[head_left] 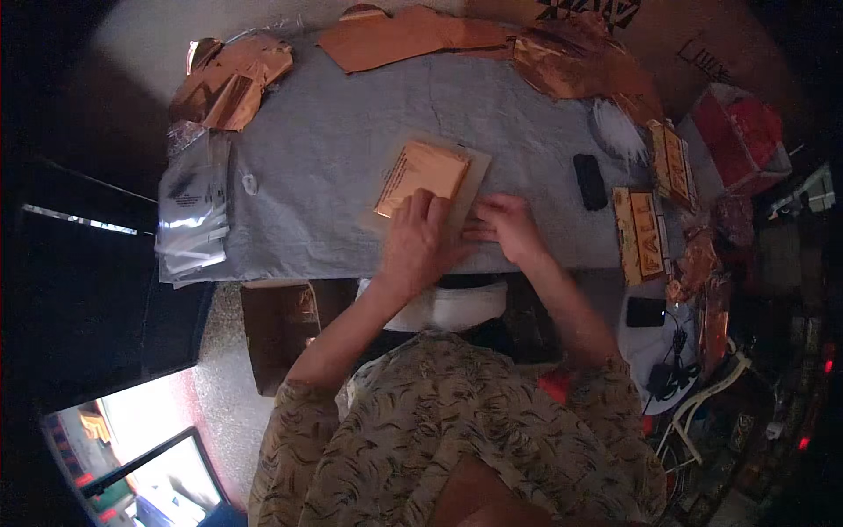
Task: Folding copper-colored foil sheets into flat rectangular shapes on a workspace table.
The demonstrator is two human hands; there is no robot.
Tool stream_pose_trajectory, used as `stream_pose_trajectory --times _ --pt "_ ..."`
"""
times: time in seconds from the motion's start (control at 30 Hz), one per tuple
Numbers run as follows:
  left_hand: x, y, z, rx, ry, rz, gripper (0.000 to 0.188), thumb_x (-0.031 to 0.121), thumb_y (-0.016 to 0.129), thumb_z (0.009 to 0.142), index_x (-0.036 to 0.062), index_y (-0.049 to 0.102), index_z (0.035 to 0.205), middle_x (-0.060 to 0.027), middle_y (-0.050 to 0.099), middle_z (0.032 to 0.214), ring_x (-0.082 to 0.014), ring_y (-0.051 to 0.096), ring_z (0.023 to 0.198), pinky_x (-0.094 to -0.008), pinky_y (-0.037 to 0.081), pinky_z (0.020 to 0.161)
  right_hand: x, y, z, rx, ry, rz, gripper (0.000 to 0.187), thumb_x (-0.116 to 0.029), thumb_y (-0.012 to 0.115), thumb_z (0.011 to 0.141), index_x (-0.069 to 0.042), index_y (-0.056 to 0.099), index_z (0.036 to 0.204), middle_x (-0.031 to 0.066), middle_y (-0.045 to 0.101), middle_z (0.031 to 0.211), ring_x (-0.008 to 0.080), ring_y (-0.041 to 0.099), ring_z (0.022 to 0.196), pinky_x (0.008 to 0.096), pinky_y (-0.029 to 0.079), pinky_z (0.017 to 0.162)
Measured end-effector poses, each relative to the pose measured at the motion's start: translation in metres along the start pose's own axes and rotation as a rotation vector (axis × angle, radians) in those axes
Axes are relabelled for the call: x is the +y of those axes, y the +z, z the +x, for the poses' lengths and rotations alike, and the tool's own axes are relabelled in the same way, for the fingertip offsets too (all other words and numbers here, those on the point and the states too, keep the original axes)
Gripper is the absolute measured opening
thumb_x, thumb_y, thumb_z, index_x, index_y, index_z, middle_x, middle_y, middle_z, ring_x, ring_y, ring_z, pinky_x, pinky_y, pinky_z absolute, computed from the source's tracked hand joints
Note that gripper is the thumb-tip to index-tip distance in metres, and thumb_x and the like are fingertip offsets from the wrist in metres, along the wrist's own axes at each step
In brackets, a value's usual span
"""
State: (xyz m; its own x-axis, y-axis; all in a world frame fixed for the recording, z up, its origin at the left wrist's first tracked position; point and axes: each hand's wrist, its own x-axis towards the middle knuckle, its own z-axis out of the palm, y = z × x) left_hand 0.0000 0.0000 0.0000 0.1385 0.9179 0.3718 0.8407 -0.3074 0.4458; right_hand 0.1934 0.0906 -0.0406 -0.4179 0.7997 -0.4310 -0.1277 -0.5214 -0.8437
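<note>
Left grip, curled, rests on the copper-coloured packet — right grip by its clear sleeve, can't tell if either pinches! Uneven tugging could crease that sleeve, midway along the grey surface — copper foil beyond.

The left hand, slightly blurred, hides part of the packet; whether the right hand touches the sleeve is unclear. The table covers part of the box, and the screen is cut off below
</note>
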Motion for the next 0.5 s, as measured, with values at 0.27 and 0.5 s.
stream_pose_trajectory --times 0.27,0.5 --pt "-0.019 -0.033 -0.045 0.111 -0.058 0.175 0.041 0.014 0.071 0.079 0.0041 0.051 0.114 -0.0167 0.052 0.103 -0.0365 0.055 0.096 -0.0487 0.047 0.08 -0.038 -0.008 0.012 0.313 -0.679 -1.182 0.026 -0.009 0.069 0.09 -0.003 0.065 0.116 0.0125 0.07 0.099 0.0264 0.07 0.088 0.039 0.057 0.08" --pt "-0.046 -0.042 -0.067 0.232 -0.39 0.005 0.034 0.015 0.077 0.082 0.0024 0.054 0.104 -0.0192 0.056 0.099 -0.043 0.056 0.092 -0.0509 0.048 0.08 -0.031 0.007 0.023 0.145 -0.764 -1.264 0.042 -0.006 0.072 0.083 -0.005 0.061 0.123 0.0166 0.061 0.124 0.0361 0.058 0.117 0.0431 0.049 0.1"
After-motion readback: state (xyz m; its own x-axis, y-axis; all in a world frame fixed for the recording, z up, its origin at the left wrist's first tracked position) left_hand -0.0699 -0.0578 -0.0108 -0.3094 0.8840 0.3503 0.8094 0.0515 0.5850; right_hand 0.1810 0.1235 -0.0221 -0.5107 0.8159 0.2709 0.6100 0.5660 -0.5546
